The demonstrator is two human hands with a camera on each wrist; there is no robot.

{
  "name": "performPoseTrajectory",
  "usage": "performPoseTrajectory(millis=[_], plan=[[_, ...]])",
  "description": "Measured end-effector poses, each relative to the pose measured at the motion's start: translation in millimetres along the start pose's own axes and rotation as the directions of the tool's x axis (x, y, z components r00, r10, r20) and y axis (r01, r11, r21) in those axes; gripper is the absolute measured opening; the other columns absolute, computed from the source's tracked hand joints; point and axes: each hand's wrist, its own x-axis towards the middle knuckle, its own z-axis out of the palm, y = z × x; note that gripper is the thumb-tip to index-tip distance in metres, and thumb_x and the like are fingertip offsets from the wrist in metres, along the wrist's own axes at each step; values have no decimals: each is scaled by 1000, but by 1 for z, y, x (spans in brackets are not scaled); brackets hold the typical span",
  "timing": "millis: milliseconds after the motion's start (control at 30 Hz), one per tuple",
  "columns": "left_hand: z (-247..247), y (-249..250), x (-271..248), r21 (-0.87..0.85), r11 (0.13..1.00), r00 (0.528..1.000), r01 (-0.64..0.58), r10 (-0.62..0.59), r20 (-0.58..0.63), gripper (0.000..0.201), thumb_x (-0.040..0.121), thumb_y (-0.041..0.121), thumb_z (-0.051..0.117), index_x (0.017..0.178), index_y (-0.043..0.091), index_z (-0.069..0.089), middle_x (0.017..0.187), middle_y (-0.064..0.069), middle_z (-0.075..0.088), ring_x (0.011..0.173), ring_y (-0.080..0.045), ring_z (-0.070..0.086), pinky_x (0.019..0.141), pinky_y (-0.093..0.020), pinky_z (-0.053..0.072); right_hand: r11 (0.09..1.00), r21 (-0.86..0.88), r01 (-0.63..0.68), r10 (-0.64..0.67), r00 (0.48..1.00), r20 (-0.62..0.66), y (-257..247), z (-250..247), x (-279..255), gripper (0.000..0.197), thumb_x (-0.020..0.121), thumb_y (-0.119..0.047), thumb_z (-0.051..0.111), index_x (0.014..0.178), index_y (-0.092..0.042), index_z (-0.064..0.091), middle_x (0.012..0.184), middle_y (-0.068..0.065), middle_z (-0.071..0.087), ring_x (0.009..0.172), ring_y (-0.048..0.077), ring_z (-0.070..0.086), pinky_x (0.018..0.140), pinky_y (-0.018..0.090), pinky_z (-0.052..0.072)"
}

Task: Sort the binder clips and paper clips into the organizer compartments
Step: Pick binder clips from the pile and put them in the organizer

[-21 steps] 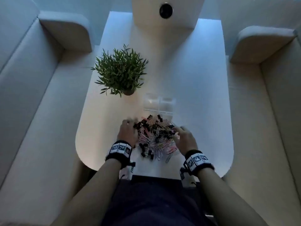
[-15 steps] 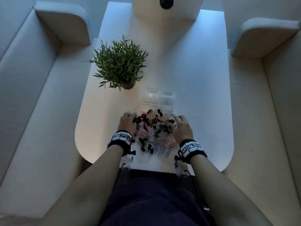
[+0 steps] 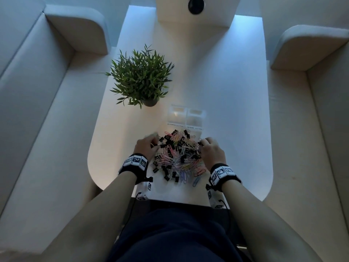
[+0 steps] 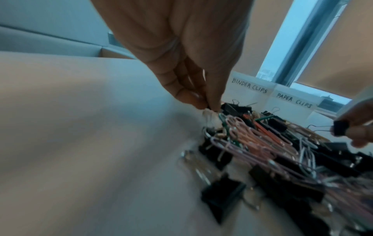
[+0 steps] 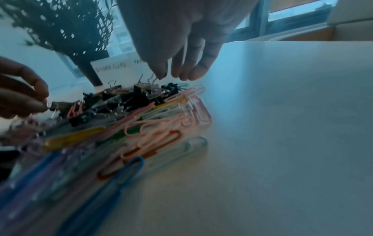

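Note:
A mixed pile of black binder clips and coloured paper clips (image 3: 177,157) lies on the white table in front of me. Just beyond it stands the clear two-compartment organizer (image 3: 186,118), labelled BINDER CLIPS (image 4: 249,87) on the left and PAPER CLIPS (image 4: 293,100) on the right. Both compartments look empty. My left hand (image 3: 153,143) pinches a black binder clip at the pile's far left corner, fingertips (image 4: 201,103) pressed together. At the far right corner my right hand (image 3: 202,143) pinches another black binder clip (image 4: 340,130), a little above the pile.
A potted green plant (image 3: 140,80) stands to the far left of the organizer. The white table (image 3: 236,110) has rounded near corners, with upholstered benches (image 3: 47,129) along both sides. A raised block with a round dark hole (image 3: 196,4) sits at the far end.
Both hands have stayed at the pile's sides, and their fingertips have closed on clips at its far corners. The head view has shifted slightly.

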Motion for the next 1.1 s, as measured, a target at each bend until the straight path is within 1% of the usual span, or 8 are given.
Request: performPoseTrajectory(millis=[133, 233, 467, 567, 667, 800, 900, 1100], plan=[[-11, 0, -5, -87, 994, 996, -73, 68, -65, 17, 73, 15, 74, 89, 19, 68, 81, 0, 71, 74, -14, 65, 77, -23, 53, 987, 164, 6, 12, 994, -108, -6, -11, 0, 12, 89, -13, 55, 94, -8, 64, 92, 8, 64, 76, 24, 60, 62, 35, 54], [-23, 18, 5, -147, 982, 990, -118, 105, -93, 12, 75, 16, 74, 86, 17, 71, 81, 2, 70, 70, -8, 61, 66, 0, 42, 966, 244, 87, -54, 989, -141, -30, -21, 24, 12, 90, -13, 56, 95, -8, 64, 85, 9, 68, 69, 22, 62, 64, 35, 56], [-24, 76, 57, -196, 971, 990, -140, 133, -51, 18, 76, 20, 72, 93, 17, 71, 92, -3, 72, 75, -12, 62, 80, -26, 53, 969, 247, 26, -13, 998, -54, -82, -30, 89, 14, 86, -17, 59, 94, -10, 67, 85, 8, 69, 75, 24, 64, 70, 37, 55], [-24, 67, 55, -115, 989, 993, -96, 88, -76, 23, 82, 30, 62, 104, 25, 67, 106, 0, 70, 82, -14, 63, 84, -28, 51, 957, 288, -16, 45, 994, -96, -71, -27, 82, 20, 87, -15, 60, 105, -11, 67, 94, 8, 69, 79, 21, 65, 74, 37, 56], [-18, 39, 37, -20, 999, 994, -40, 38, -103, 27, 87, 21, 53, 113, 20, 61, 113, -3, 64, 88, -17, 59, 82, -26, 46, 961, 263, 85, -39, 984, -176, -55, -13, 55, 15, 89, -9, 57, 99, -8, 67, 93, 9, 69, 74, 20, 64, 69, 35, 58], [5, 12, 22, 178, 979, 994, -103, 97, 42, 31, 80, 6, 57, 109, 14, 59, 115, -9, 56, 97, -28, 58, 78, -31, 48, 936, 74, 345, -349, 936, 45, -62, 15, 37, 22, 85, -3, 58, 105, -9, 64, 104, 10, 64, 90, 22, 60, 70, 35, 58], [10, 11, 24, 212, 969, 992, -124, 115, 53, 24, 78, 3, 58, 101, 8, 61, 113, -12, 52, 94, -30, 58, 79, -34, 52, 927, 50, 371, -374, 911, 175, -78, 24, 43, 43, 79, -1, 61, 120, -12, 54, 120, 13, 56, 109, 28, 52, 82, 41, 55], [3, 13, 25, 236, 965, 992, -117, 101, 82, 14, 77, 13, 53, 88, 8, 58, 98, -12, 55, 84, -30, 57, 73, -35, 49, 924, -17, 382, -365, 894, 259, -95, 29, 51, 23, 83, 2, 54, 104, -6, 59, 104, 14, 56, 93, 28, 56, 79, 40, 55]])
